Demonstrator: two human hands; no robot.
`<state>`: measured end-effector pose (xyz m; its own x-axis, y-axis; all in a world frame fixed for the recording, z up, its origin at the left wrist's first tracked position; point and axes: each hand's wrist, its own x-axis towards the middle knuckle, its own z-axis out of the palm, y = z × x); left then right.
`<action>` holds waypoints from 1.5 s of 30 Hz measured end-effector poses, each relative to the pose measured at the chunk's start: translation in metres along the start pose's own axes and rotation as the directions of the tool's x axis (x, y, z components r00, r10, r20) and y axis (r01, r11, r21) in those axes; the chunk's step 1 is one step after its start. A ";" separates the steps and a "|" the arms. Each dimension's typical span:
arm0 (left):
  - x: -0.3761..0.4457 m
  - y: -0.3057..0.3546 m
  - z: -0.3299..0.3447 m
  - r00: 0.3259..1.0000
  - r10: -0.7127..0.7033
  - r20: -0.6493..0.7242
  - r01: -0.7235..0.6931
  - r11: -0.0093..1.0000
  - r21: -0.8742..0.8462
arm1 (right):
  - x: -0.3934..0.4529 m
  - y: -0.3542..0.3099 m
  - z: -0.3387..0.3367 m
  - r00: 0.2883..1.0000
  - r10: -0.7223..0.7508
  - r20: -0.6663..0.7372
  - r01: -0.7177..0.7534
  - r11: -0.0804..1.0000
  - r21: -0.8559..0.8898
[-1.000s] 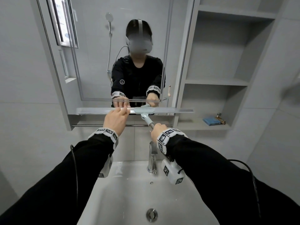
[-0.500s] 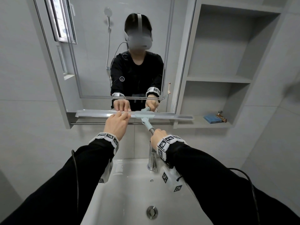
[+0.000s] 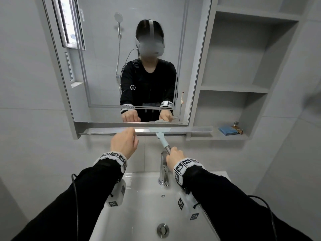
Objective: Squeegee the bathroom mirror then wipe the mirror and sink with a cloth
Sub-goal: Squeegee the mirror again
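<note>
Since we are holding the squeegee point(image 3: 159, 130) below the mirror point(image 3: 104, 58):
Right hand point(image 3: 174, 157): gripping the handle.
Left hand point(image 3: 124, 145): loosely curled, seemingly empty.
Risk: we are risking drips streaking.

1. Couldn't see right hand point(image 3: 175, 156) fingers; curled under squeegee point(image 3: 161, 136) handle.
2. Couldn't tell if left hand point(image 3: 124, 145) fingertips touched blade.
3. Lost sink point(image 3: 139, 214) front past bottom edge.
4. Couldn't ID small obj. beside blue box point(image 3: 225, 130); too small.
</note>
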<state>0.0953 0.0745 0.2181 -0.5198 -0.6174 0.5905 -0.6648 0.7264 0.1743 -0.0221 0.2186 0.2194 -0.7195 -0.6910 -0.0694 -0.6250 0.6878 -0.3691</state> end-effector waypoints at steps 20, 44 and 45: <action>0.030 0.037 -0.022 0.745 -0.319 0.586 0.519 -0.274 -0.809 | -0.006 -0.009 -0.006 0.999 -0.018 0.049 0.008 0.981 0.192; 0.038 0.085 -0.049 0.830 -0.069 0.553 0.531 -0.202 -0.823 | -0.014 -0.011 -0.036 0.952 -0.254 0.171 0.140 0.858 0.494; 0.038 0.085 -0.048 0.840 -0.081 0.536 0.521 -0.157 -0.839 | -0.010 -0.001 -0.036 0.959 -0.220 0.177 0.106 0.862 0.496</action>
<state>0.0451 0.1277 0.2933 -0.6704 -0.7396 0.0590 0.2837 -0.1820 0.9415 -0.0250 0.2333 0.2541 -0.4994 -0.8534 -0.1492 -0.4650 0.4093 -0.7850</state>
